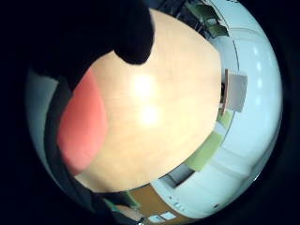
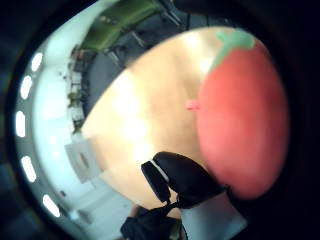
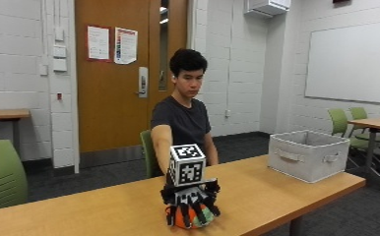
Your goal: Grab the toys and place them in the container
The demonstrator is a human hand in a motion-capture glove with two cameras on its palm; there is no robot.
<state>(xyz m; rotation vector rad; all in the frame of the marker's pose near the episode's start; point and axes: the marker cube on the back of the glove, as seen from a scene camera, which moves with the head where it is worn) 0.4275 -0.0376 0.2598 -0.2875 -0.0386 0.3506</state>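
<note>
Person is reaching across the table (image 3: 275, 196), gloved right hand (image 3: 190, 200) coming down over a red-orange toy (image 3: 189, 217) near the front edge. Lifting it well, I judge, is a matter of seating the fingers low round its sides first. Fingers (image 3: 194, 212) are curling over the toy (a green stalk (image 2: 234, 41) showing), gripping it. Grey container (image 3: 306, 155) is sitting well apart, at the table's far end.

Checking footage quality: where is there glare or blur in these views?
Little finger side palm view: two bright glare spots on the table; the red toy is blurred. Thumb side palm view: similar glare, soft toy edges. Outside view: even lighting, right hand over the toy.
</note>
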